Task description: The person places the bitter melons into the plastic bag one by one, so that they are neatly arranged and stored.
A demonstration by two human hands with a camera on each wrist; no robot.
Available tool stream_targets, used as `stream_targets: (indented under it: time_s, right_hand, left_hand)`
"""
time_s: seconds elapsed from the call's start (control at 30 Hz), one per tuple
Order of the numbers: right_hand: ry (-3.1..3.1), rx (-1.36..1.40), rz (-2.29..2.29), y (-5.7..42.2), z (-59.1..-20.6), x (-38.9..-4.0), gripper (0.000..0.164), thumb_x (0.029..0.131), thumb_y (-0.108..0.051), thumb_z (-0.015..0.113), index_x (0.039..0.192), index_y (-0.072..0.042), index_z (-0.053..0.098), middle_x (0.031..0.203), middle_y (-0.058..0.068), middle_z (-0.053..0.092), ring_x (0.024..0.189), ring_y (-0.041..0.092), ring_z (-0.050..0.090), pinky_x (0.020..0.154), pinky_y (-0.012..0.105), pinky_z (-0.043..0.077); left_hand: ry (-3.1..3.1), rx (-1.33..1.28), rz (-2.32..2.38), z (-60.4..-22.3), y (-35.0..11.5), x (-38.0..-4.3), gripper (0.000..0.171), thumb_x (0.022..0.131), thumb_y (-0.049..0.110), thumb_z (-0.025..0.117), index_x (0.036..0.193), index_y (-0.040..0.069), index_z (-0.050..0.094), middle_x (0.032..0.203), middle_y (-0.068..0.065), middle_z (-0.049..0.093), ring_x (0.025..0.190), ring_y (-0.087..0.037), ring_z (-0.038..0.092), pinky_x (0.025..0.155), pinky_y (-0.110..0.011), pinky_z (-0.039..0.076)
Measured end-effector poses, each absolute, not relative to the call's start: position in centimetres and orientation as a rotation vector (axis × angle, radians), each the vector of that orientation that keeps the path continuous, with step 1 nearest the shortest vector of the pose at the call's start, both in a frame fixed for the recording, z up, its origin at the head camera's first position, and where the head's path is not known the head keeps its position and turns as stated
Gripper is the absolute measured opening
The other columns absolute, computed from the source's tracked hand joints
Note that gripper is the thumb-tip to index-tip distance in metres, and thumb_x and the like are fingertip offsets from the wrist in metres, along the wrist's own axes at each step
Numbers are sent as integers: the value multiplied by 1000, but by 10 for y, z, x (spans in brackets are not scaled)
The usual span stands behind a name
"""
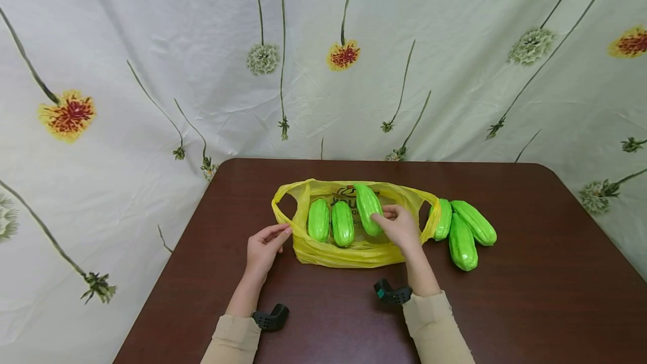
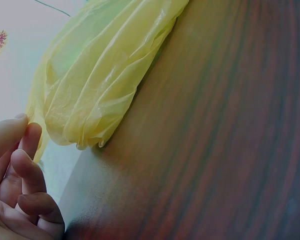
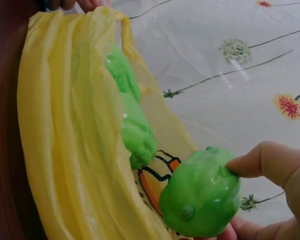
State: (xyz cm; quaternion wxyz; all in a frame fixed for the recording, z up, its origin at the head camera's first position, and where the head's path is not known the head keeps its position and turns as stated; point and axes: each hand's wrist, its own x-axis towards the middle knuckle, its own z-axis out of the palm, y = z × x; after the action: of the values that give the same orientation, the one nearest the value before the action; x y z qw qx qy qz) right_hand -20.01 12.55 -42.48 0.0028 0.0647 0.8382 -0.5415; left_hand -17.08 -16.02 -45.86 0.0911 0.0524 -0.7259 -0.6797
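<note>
A yellow plastic bag [image 1: 349,257] lies on the table with its mouth spread. My left hand [image 1: 266,249] pinches the bag's left handle between thumb and index finger; in the left wrist view the left hand's [image 2: 20,185] other fingers are curled loosely. My right hand [image 1: 401,228] grips a glossy, bright green cucumber [image 1: 368,208], tilted over the bag's opening. In the right wrist view, thumb and fingers are on either side of that held cucumber [image 3: 200,192]. Two more cucumbers, a left one [image 1: 318,220] and a right one [image 1: 342,223], lie side by side in the bag.
Right of the bag, three green cucumbers lie close together: one [image 1: 442,219] partly behind the bag's right handle, one [image 1: 474,222] slanted, one [image 1: 462,243] nearer me. The dark brown table [image 1: 531,296] meets a flower-printed white cloth [image 1: 323,100] at its far edge.
</note>
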Motion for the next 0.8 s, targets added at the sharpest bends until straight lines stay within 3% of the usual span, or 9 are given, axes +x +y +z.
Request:
stream_targets:
  time_s: [0.63,0.8]
  right_hand:
    - [2652,212,-1526,123,-432,-202,49,85,-32,66,119,3,58,110,19,58,97,31,56,80,41,46]
    - [2684,194,-1516,121,-432,-200,55,82,-40,68,115,4,60,105,18,60,93,30,57,76,37,47]
  left_hand:
    - [-2159,148,-2019,-458,-160,-171,21,84,7,70,101,-6,70,81,2,68,53,-13,48,54,-26,44]
    - [-2157,148,-2018,-459,-160,-171,21,84,8,70,101,-5,70,81,2,68,53,-13,47,54,-26,44]
